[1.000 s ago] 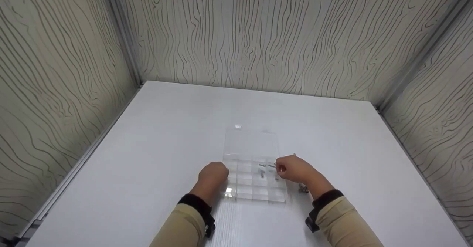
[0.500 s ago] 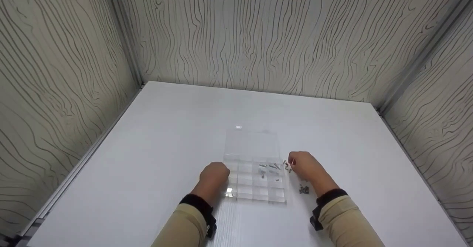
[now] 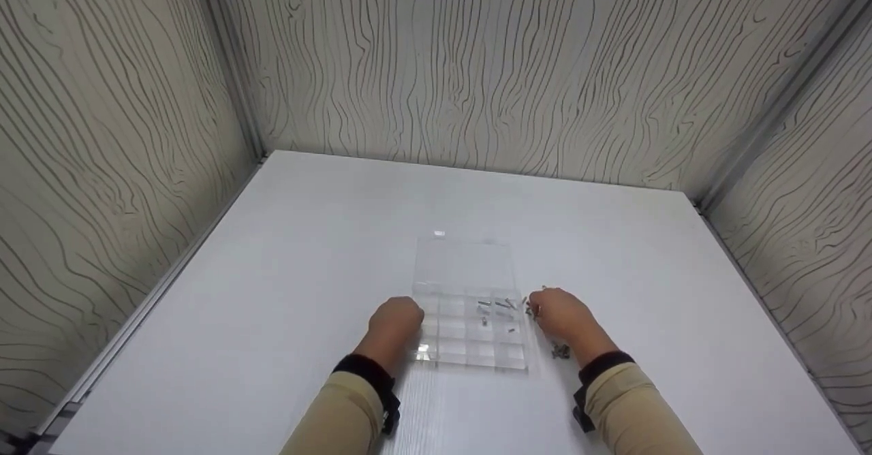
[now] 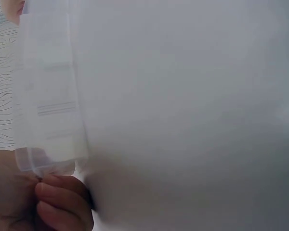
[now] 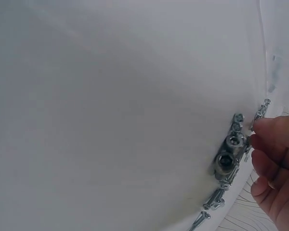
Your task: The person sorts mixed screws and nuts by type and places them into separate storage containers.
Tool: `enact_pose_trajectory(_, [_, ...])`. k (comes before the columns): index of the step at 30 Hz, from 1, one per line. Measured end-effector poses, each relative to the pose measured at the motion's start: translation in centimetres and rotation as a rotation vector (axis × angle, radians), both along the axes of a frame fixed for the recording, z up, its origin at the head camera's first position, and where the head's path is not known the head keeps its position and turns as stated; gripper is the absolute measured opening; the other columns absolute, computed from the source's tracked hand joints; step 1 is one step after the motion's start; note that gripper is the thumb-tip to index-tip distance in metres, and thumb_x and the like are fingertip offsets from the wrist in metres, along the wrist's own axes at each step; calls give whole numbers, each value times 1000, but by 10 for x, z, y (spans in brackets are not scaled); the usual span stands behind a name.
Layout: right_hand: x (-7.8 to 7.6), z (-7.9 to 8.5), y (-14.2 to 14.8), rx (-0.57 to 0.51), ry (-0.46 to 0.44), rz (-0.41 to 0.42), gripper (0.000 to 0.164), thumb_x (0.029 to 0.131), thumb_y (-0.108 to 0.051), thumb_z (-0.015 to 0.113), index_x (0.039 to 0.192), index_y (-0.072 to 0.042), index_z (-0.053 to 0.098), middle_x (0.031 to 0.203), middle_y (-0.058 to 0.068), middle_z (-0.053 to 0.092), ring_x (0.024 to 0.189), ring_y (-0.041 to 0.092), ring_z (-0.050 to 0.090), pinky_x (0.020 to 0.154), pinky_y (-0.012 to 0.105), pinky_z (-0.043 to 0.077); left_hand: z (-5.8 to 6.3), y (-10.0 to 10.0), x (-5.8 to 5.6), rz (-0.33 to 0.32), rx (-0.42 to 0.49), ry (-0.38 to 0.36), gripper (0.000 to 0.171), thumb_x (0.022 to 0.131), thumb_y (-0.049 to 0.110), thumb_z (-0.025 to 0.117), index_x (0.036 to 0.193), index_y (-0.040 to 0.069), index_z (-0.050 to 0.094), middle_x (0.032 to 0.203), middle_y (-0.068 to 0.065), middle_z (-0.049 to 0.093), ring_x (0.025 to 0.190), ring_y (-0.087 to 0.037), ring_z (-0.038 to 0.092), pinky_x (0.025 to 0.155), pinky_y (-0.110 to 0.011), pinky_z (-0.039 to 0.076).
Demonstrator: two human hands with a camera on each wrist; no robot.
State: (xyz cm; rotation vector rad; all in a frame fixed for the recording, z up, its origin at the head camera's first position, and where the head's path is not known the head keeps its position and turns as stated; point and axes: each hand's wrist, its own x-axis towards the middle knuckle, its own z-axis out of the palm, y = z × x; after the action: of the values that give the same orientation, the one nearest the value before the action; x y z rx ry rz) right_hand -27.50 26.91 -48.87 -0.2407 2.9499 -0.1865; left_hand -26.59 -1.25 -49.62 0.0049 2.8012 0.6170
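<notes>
A clear plastic compartment box [image 3: 451, 358] lies on the white table with its lid [image 3: 463, 264] folded back. My left hand [image 3: 396, 320] pinches the box's left edge between curled fingers and thumb, also seen in the left wrist view. Several small screws [image 3: 505, 304] lie in its upper right compartments. Beside the box's right edge, my right hand [image 3: 564, 317] is low over loose screws [image 5: 261, 111], its thumb and index fingertips right at them with a small gap between. Larger socket-head bolts [image 5: 225, 162] stand near those fingers in the right wrist view.
A small pile of metal screws [image 3: 561, 351] sits below the right hand, by its wrist. The white table [image 3: 327, 237] reaches back to a wood-patterned wall [image 3: 463, 67], with similar panels at both sides.
My right hand has moved from over the box's upper right compartments to the loose screws on its right, and then down a little. The left hand has stayed on the box's edge.
</notes>
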Motion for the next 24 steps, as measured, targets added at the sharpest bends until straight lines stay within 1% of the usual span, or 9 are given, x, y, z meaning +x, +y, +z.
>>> enact_pose_trajectory(5, [0,-2,0,-1,-6,1,11,84,-6,59,76,-14,58,72,0,56,66,16,51,62,34,46,1,1,-1,15,19,-19,20,83,13,46,75,5,62,78,-7,60,73,-21,56,69,-36,49])
enact_pose_trajectory(10, [0,0,1,0,-38,-23,10,83,-9,61,76,-13,55,70,0,53,65,17,50,61,33,46,2,1,0,-5,3,1,20,82,11,46,70,6,61,75,-7,59,69,-19,54,65,-35,49])
enact_pose_trajectory(11, [0,1,1,-9,-32,-23,10,83,-9,61,76,-13,55,71,0,53,65,17,50,61,34,46,2,1,1,-24,-23,0,18,82,9,47,71,6,61,76,-6,59,70,-19,54,65,-35,49])
enact_pose_trajectory(12, [0,3,1,-18,-23,-19,9,82,-9,62,77,-12,55,71,0,53,66,17,49,61,34,46,3,1,1,-28,-33,-4,17,82,9,48,72,6,61,77,-6,60,71,-19,54,65,-35,49])
enact_pose_trajectory(13, [-1,6,0,-29,-12,-15,9,82,-9,63,77,-12,56,71,0,53,66,17,49,62,34,45,3,1,2,-41,-52,-3,16,83,8,49,73,6,62,78,-6,60,71,-19,55,65,-35,49])
enact_pose_trajectory(17, [-1,15,-4,-100,30,24,9,80,-10,65,76,-12,57,71,-1,53,67,15,49,62,32,45,3,2,2,-44,-82,-16,17,86,13,51,79,5,64,81,-7,61,76,-19,57,67,-35,50])
enact_pose_trajectory(18, [-1,17,-6,-117,31,32,9,80,-10,65,76,-13,57,71,-1,53,66,15,48,62,32,44,3,2,2,-22,-63,-17,20,88,17,50,79,5,64,81,-7,61,76,-20,57,66,-35,50])
enact_pose_trajectory(20, [-1,20,-10,-156,26,51,9,80,-11,65,76,-13,57,70,-2,53,66,15,48,62,31,43,2,2,1,-7,-55,-15,24,89,21,49,80,4,64,80,-7,61,76,-21,57,66,-36,50])
enact_pose_trajectory(24, [2,21,-19,-187,0,101,11,79,-8,64,75,-14,57,68,-4,52,65,14,47,61,30,42,1,1,1,-16,-58,-6,20,87,17,50,78,5,63,80,-7,61,76,-20,57,68,-35,50])
